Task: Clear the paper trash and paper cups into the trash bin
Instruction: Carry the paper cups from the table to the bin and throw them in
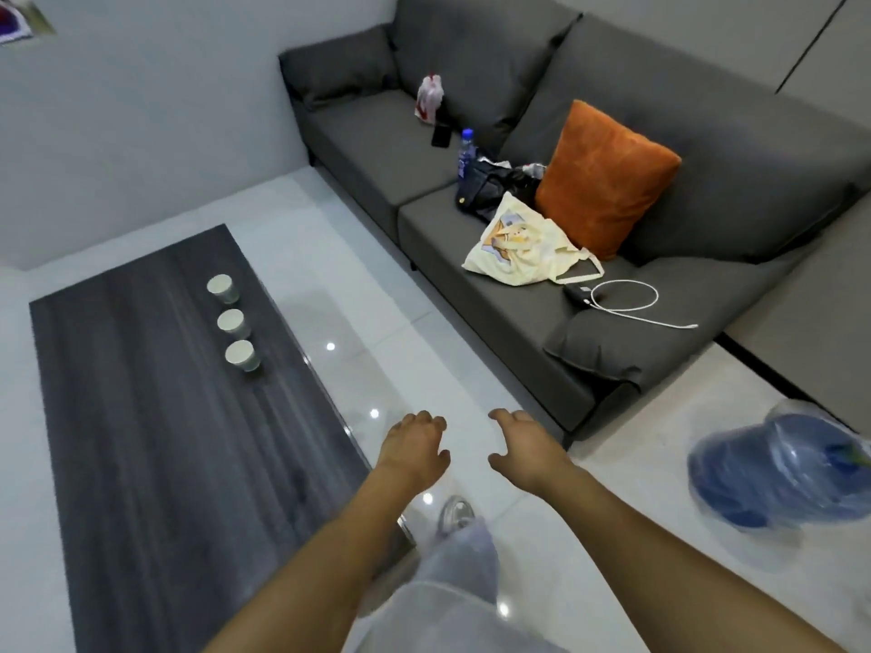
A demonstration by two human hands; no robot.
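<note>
Three cups [234, 322] stand upright in a row on the table [155, 440], near its sofa-side edge — untouched. Left hand [414, 447] and right hand [523, 445] hang over the floor beside the table, fingers loosely spread, holding nothing — likely poised to reach. No bin or paper trash in view.

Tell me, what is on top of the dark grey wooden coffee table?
Three white paper cups stand upright in a row near the dark grey coffee table's right edge. Their insides are not visible. Neither the left hand nor the right hand touches them.
</note>
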